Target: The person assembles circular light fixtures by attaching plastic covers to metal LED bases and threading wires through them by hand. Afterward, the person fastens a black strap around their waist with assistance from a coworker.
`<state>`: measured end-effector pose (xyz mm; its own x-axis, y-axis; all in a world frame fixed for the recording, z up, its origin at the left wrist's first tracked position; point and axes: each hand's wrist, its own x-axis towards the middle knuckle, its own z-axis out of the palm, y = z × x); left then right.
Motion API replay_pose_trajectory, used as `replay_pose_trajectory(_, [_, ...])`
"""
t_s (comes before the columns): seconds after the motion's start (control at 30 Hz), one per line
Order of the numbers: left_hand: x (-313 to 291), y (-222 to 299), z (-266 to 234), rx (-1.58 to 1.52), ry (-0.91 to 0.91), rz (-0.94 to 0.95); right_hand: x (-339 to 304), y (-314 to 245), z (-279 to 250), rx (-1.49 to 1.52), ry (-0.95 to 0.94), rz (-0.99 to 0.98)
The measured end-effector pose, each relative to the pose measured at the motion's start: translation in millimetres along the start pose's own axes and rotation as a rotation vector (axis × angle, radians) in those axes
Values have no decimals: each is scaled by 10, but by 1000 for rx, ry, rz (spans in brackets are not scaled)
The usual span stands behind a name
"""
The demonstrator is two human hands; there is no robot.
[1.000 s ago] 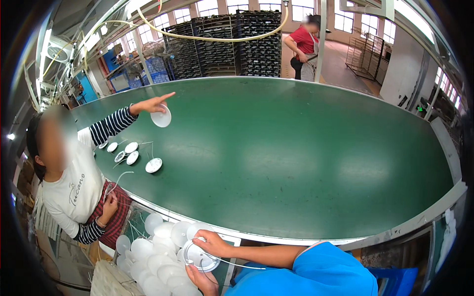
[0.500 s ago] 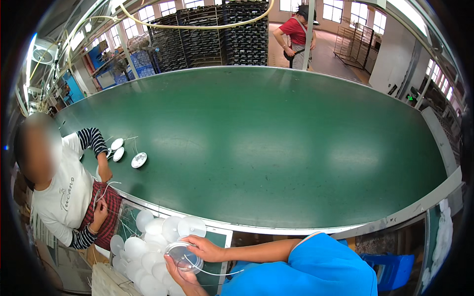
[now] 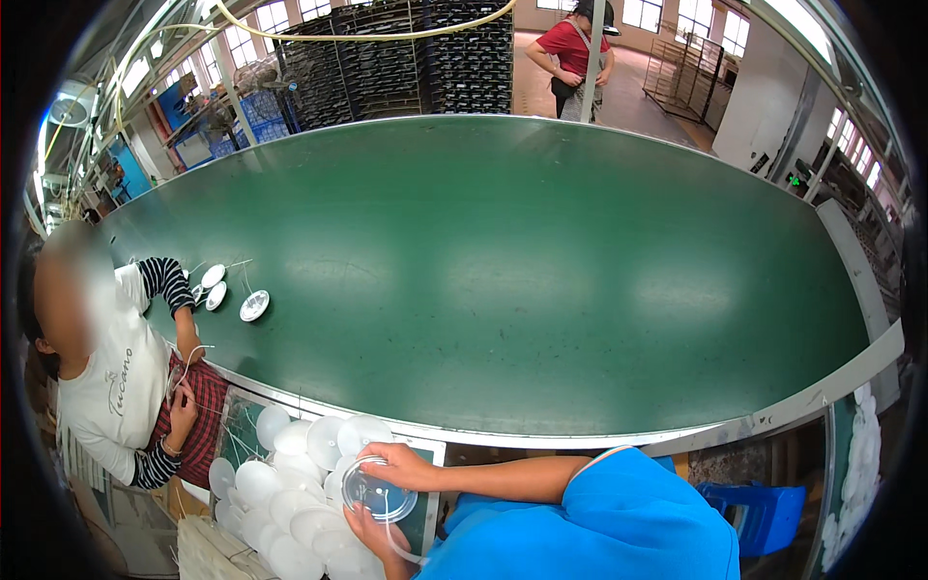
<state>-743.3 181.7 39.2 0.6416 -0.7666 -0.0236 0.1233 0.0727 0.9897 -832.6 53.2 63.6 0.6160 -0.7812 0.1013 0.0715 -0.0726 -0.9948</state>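
My right hand (image 3: pixel 406 468) grips the upper rim of a clear round plastic dish (image 3: pixel 398 503), with its fingers curled over the edge. My left hand (image 3: pixel 375 534) holds the dish from below, fingers against its lower side. A white cable (image 3: pixel 394 537) runs from near the dish's middle down past my left hand. Right beside my hands, a heap of round frosted white discs (image 3: pixel 300 488) lies piled on the side table. Several of the discs overlap.
A long green-topped table (image 3: pixel 522 271) curves across the view, with a few white round pieces with wires (image 3: pixel 254 305) on its left. A co-worker (image 3: pixel 121 377) at the left handles thin wires. Another person (image 3: pixel 570 58) stands beyond the table. A blue plastic stool (image 3: pixel 759 517) stands at lower right.
The dish has tilted in my hands, and its face now shows more fully. Its cable hangs downward instead of pointing right. The whole view has shifted slightly.
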Motion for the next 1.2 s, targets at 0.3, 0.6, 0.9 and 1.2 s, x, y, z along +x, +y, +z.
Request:
replay_pose_trajectory(0.3, [-55, 140, 270, -401, 115, 3, 4, 9, 25, 20, 134, -18])
replay_pose_trajectory(0.6, [235, 280, 396, -438, 287, -58, -81, 37, 200, 123, 330, -86])
replay_pose_trajectory(0.9, [229, 32, -139, 350, 68, -169, -188, 446, 55, -51, -119, -63])
replay_pose_trajectory(1.2, [-175, -63, 354, -238, 173, -183, -205, 141, -169, 181, -22, 262])
